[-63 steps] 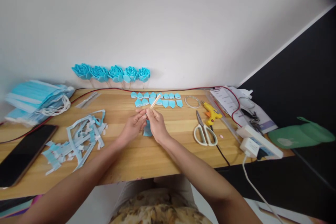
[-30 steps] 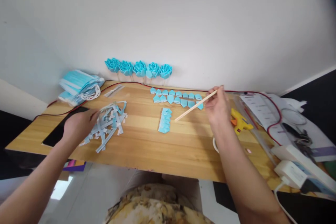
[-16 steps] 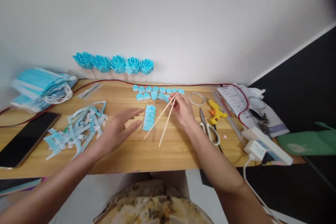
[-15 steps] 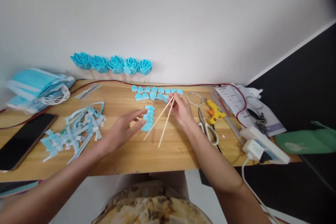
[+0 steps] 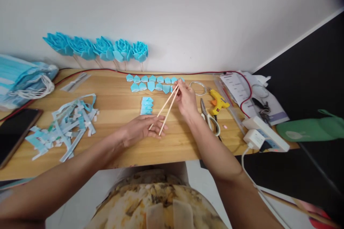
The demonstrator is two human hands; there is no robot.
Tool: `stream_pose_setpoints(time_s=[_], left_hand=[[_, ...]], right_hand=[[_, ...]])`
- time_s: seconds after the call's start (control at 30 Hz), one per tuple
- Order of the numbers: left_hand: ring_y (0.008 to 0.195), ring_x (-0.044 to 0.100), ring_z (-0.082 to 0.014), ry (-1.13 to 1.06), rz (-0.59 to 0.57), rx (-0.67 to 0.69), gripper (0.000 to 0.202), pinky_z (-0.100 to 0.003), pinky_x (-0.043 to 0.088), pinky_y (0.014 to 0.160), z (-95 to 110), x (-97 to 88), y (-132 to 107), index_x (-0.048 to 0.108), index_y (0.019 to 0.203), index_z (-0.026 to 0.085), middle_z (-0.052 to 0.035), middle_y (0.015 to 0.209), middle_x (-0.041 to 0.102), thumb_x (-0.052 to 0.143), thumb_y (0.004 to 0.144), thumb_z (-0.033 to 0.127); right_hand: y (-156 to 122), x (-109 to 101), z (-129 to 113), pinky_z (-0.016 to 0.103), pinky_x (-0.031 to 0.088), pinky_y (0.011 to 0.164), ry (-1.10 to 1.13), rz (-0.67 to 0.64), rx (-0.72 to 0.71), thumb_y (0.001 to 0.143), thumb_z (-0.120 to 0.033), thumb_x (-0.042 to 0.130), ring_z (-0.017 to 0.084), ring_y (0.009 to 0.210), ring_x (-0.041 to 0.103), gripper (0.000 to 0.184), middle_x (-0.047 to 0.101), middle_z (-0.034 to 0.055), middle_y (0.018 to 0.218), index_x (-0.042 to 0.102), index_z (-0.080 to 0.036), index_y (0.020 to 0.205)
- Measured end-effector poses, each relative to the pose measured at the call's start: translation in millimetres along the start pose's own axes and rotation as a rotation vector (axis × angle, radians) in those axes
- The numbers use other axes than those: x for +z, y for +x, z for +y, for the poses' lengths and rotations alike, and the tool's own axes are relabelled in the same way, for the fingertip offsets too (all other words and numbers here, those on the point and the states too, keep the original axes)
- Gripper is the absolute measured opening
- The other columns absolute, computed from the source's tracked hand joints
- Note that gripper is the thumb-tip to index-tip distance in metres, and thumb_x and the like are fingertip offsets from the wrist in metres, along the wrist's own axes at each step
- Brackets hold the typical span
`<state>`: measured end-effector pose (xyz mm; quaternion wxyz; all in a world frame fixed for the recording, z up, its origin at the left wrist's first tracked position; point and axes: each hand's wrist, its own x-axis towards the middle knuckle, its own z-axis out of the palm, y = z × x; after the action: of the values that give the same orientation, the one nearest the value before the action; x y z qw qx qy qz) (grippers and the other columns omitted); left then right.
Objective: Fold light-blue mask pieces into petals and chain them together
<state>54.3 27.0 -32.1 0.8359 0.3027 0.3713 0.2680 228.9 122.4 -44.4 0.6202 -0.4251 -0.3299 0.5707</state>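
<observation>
Sticks of pale wood [image 5: 170, 109] point to seven o'clock from our pinching right hand [image 5: 186, 99], so our loosely open left hand [image 5: 138, 128] should steady both gently

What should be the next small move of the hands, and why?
Probably the left hand should close around the lower ends of the sticks: the right hand pinches both near the top, they spread apart below, and the left hand is open at those ends. I cannot tell whether it touches them.
</observation>
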Motion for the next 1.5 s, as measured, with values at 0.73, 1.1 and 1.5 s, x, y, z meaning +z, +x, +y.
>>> stream_pose_setpoints(time_s=[0.73,1.1,1.5], left_hand=[[0.091,0.067,-0.0256,1.333,0.436,0.179,0.038,-0.027,0.048,0.076,2,-79.5,-93,0.07,0.101,0.025,-0.0035,0.104,0.073,0.045,0.09,0.05],[0.086,0.063,-0.0231,1.615,0.504,0.351,0.036,-0.031,0.044,0.075,-14,-86.4,-99,0.068,0.09,0.022,-0.0067,0.094,0.07,0.04,0.093,0.044],[0.093,0.06,-0.0227,1.741,0.544,0.507,0.027,-0.034,0.046,0.081,-20,-96.2,-98,0.069,0.094,0.022,-0.008,0.102,0.066,0.048,0.09,0.038]], right_hand=[[-19,-5,-10,0.021,0.043,0.057,-0.776,-1.045,0.082,0.076,-0.032,0.068,0.01,0.063,0.059,0.014,0.071,-0.0024,0.075,0.074,-0.021,0.083],[-1,-21,-35,0.019,0.036,0.047,-0.512,-0.604,-0.007,0.082,-0.05,0.06,0.007,0.044,0.044,0.032,0.054,-0.006,0.048,0.069,-0.02,0.082],[-11,-2,-23,0.025,0.05,0.063,-0.12,-0.396,0.13,0.073,-0.041,0.074,0.014,0.075,0.065,0.025,0.07,-0.0008,0.078,0.061,-0.023,0.085]])
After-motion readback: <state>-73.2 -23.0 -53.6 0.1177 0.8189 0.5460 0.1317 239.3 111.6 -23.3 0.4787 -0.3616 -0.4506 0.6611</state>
